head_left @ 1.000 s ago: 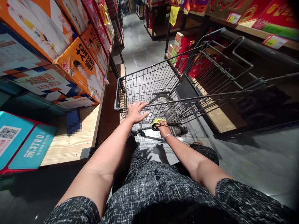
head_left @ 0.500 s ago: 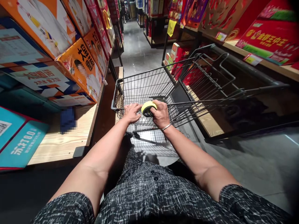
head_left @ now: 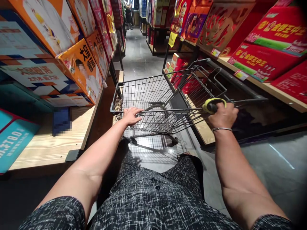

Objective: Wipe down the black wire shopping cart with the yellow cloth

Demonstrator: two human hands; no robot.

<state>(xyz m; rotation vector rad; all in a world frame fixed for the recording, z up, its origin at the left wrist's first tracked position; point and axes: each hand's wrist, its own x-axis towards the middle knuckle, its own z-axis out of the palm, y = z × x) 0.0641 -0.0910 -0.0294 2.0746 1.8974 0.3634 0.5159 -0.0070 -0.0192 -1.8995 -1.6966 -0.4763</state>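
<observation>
A black wire shopping cart [head_left: 146, 91] stands in the aisle in front of me, its basket empty. My left hand [head_left: 131, 115] lies on the cart's near rim with the fingers stretched out along the wire. My right hand [head_left: 223, 117], with a bracelet on the wrist, is closed round a yellow cloth [head_left: 213, 103] and presses it against the cart's top rail near the handle end on the right. My patterned dark clothing fills the bottom of the view.
On the left, orange boxes [head_left: 82, 65] lean over a low wooden shelf [head_left: 45, 143]. Red gift boxes [head_left: 261, 60] fill the shelf on the right. A grey tiled aisle [head_left: 139, 57] runs ahead, with a person [head_left: 129, 12] far down it.
My right hand has lifted the yellow cloth from the cart's lower frame to the rim, then slid it right along the top rail. My left hand stayed on the rim.
</observation>
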